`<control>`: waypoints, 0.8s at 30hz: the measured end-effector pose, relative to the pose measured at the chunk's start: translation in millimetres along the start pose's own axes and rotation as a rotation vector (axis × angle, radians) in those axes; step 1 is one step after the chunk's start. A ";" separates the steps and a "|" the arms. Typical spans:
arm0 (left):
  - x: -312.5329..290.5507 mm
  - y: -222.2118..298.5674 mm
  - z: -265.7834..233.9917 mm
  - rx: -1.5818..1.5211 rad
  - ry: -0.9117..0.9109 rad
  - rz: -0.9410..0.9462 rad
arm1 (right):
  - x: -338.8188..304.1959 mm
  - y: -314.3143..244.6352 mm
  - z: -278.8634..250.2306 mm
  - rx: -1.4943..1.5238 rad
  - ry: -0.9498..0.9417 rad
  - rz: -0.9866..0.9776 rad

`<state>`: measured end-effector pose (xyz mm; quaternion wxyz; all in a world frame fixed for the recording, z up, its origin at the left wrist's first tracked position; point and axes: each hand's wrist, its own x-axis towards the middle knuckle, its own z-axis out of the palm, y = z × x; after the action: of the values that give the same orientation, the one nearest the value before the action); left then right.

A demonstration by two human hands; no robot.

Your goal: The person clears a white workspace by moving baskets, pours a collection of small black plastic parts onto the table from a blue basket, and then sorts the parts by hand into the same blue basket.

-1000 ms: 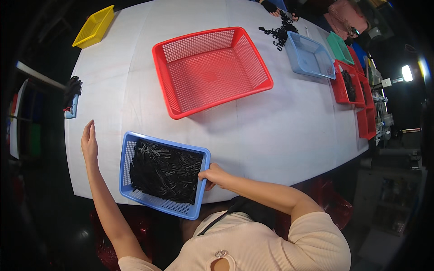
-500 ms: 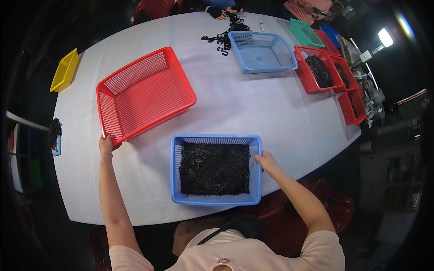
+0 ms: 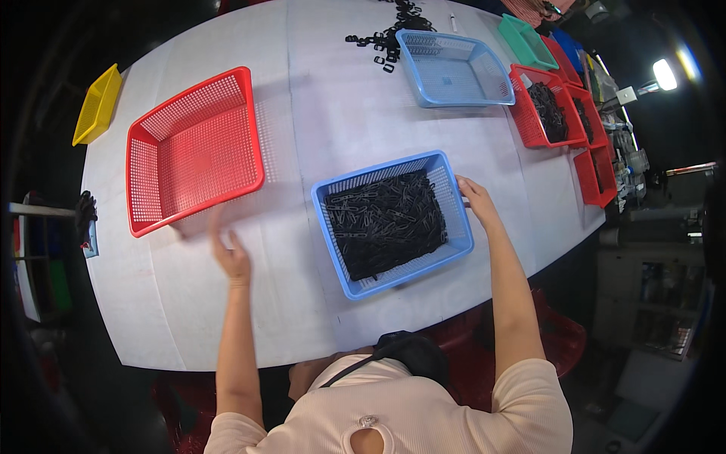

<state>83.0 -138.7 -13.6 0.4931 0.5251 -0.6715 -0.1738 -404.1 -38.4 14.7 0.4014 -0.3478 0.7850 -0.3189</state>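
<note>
Inside the blue basket lie many black pieces.

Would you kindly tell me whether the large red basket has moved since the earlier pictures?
Yes, leftward: the large red basket is now closer to the yellow tray.

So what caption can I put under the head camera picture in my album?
Right hand at a blue basket of black pieces; blurred left hand near a red basket.
</note>
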 end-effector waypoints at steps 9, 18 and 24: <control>-130.6 36.2 138.7 -1.296 -0.134 -0.992 | -19.5 91.6 42.5 1.027 -0.195 0.202; -54.7 88.0 93.0 -1.270 -0.279 -1.236 | -68.3 -9.1 26.2 1.218 -0.170 0.042; -38.9 98.8 103.5 -1.348 -0.293 -1.209 | -58.9 -16.6 18.1 1.258 -0.179 0.157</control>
<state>-58.7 -95.8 -4.9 0.4300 0.3608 -0.0949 -0.8221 -358.2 -4.4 43.1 0.6149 -0.0124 0.4342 -0.6581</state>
